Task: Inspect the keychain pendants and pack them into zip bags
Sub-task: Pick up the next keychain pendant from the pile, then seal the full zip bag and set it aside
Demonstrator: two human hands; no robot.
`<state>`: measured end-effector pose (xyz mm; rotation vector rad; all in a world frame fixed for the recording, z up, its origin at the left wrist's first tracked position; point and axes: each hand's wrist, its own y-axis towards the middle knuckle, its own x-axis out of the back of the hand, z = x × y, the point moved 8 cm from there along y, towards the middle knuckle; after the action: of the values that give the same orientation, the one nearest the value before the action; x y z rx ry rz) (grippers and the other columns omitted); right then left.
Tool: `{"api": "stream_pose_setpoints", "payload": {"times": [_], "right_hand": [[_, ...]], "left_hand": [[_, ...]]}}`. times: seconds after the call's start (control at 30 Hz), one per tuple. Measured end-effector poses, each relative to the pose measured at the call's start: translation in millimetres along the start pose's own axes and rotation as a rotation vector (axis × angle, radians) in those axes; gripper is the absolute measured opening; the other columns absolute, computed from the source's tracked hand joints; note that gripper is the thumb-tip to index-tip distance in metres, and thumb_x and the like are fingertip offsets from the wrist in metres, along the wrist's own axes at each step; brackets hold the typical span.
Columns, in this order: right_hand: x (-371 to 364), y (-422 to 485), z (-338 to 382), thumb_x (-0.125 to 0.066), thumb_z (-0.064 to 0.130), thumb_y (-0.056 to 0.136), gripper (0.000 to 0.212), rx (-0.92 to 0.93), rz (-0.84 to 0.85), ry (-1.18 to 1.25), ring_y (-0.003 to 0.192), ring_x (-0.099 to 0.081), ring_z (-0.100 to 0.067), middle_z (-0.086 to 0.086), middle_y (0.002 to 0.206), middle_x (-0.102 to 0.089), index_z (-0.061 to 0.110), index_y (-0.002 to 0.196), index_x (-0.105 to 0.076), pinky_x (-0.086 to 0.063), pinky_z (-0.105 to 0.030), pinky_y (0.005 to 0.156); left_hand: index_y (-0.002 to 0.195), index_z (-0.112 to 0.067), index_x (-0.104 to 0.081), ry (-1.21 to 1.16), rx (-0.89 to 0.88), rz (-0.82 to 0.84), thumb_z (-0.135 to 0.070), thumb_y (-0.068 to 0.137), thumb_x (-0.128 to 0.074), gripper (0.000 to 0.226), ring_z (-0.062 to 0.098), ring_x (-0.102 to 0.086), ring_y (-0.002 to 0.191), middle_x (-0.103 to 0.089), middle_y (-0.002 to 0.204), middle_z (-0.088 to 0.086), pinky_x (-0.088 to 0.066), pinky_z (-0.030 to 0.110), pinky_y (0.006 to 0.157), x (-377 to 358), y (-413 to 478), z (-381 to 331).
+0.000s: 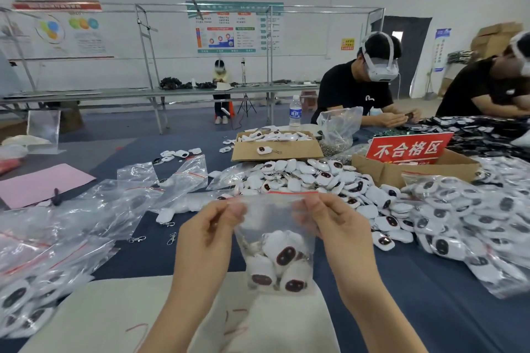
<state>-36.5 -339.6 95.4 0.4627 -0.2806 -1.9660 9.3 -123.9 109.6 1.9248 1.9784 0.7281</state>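
Head view: left hand [210, 233] and right hand [332, 226] pinch the top corners of a zip bag [274, 241] raised above the table, several keychain pendants [282, 259] sagging inside. An unevenly pressed seal could leave a gap, letting pendants slip out.

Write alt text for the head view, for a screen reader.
The left hand and right hand pinch the top corners of a clear zip bag above a blue table, several white keychain pendants sitting at its bottom. Behind lie a heap of loose pendants, more bags and a cardboard box with a red sign.
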Motion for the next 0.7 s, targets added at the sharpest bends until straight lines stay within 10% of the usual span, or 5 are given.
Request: {"api": "stream_pose_setpoints", "payload": {"times": [0.2, 0.5, 0.7], "right_hand": [[-17.6, 34.3, -13.2, -0.064, 0.033, 0.097, 0.019, -0.114, 0.049, -0.109, 0.095, -0.073, -0.016, 0.003, 0.093, -0.079, 0.023, 0.088, -0.078, -0.054, -0.038, 0.097], [-21.8, 28.4, -16.1, -0.064, 0.047, 0.084, 0.023, -0.049, 0.088, -0.054, 0.080, -0.074, -0.010, 0.003, 0.089, -0.079, 0.029, 0.086, -0.078, -0.056, -0.017, 0.072], [-20.1, 11.6, -83.9, -0.064, 0.029, 0.097, 0.020, -0.332, 0.057, -0.021, 0.082, -0.074, -0.027, -0.008, 0.091, -0.079, 0.023, 0.087, -0.081, -0.060, -0.043, 0.081]], "left_hand": [[0.082, -0.028, -0.072, 0.034, 0.143, 0.045, -0.026, 0.101, -0.057, 0.024, 0.002, -0.064, 0.082, -0.073, 0.083, -0.011, -0.048, 0.018, 0.075, -9.8, 38.1, 24.6], [0.085, -0.035, -0.074, -0.125, 0.056, -0.047, -0.041, 0.093, -0.064, 0.015, -0.002, -0.065, 0.078, -0.076, 0.085, -0.009, -0.046, 0.006, 0.071, 2.7, 17.9, 32.4], [0.090, -0.023, -0.078, -0.370, 0.399, -0.049, -0.047, 0.082, -0.067, 0.027, 0.017, -0.065, 0.072, -0.075, 0.080, -0.001, -0.053, 0.028, 0.065, -17.6, -7.8, 103.4]]}}
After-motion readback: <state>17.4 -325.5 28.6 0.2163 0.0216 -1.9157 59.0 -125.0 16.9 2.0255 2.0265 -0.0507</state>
